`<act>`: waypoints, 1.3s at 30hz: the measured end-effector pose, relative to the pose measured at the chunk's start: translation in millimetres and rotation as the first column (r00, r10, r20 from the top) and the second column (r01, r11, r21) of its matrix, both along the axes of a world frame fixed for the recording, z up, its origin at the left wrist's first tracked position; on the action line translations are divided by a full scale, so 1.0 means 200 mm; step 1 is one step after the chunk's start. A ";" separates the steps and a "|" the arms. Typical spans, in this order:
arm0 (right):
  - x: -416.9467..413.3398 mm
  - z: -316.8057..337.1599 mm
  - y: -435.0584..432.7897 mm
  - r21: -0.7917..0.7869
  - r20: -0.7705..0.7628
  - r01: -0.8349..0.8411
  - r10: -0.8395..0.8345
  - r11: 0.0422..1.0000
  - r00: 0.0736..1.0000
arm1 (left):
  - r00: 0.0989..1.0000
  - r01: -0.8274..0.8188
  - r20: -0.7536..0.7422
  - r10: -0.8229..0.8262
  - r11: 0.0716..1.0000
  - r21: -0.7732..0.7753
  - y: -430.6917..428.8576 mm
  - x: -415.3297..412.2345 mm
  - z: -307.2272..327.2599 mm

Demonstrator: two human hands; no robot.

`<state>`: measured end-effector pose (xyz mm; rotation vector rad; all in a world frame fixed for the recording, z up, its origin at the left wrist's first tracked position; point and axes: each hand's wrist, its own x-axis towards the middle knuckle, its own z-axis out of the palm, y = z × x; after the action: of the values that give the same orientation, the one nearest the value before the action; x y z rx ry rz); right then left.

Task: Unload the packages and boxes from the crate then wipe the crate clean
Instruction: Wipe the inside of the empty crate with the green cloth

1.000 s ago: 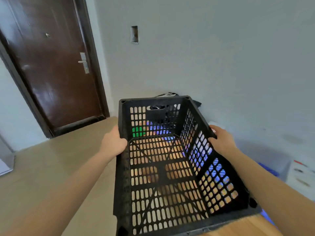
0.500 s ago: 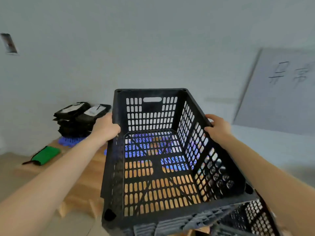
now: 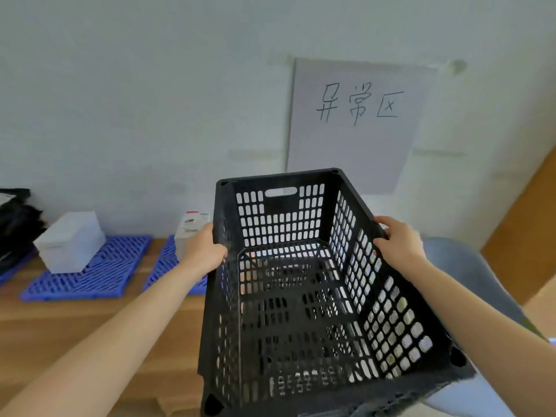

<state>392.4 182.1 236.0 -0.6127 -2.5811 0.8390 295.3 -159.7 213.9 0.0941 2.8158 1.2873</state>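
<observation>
Wood surface (image 3: 90, 326) runs left of and below the left hand (image 3: 204, 251), against a pale wall (image 3: 135, 100). A handwritten sheet (image 3: 352, 139) hangs above the grip. Both hands curl over the black crate (image 3: 279, 176)'s long rims, the right hand (image 3: 397, 245) opposite the left, with the crate between them. Blue mats (image 3: 90, 275) lie left of the left hand and carry a white box (image 3: 70, 242). A small labelled box (image 3: 191, 227) stands just behind the left hand's knuckles. Black packages (image 3: 15, 218) sit furthest left.
</observation>
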 end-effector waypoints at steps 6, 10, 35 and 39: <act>-0.10 -0.25 0.32 -0.035 0.046 0.073 -0.072 0.997 0.996 | 0.996 0.057 0.071 -0.058 0.998 0.004 0.36 -0.24 -0.23; -0.30 -0.45 0.46 -0.072 0.079 0.093 -0.087 0.993 0.993 | 0.993 0.062 0.097 -0.060 0.998 -0.013 0.53 -0.45 -0.42; -1.26 -1.15 0.81 -0.286 0.424 0.233 -0.095 0.930 0.901 | 0.958 -0.060 0.267 0.109 0.981 -0.185 0.85 -1.22 -1.18; -1.28 -1.15 0.81 -0.306 0.419 0.267 -0.122 0.914 0.900 | 0.964 -0.064 0.242 0.110 0.980 -0.188 0.86 -1.26 -1.19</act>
<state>135.5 345.1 5.7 -1.2465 -2.6546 1.2347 43.2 12.8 -23.2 -0.1887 2.7240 0.9734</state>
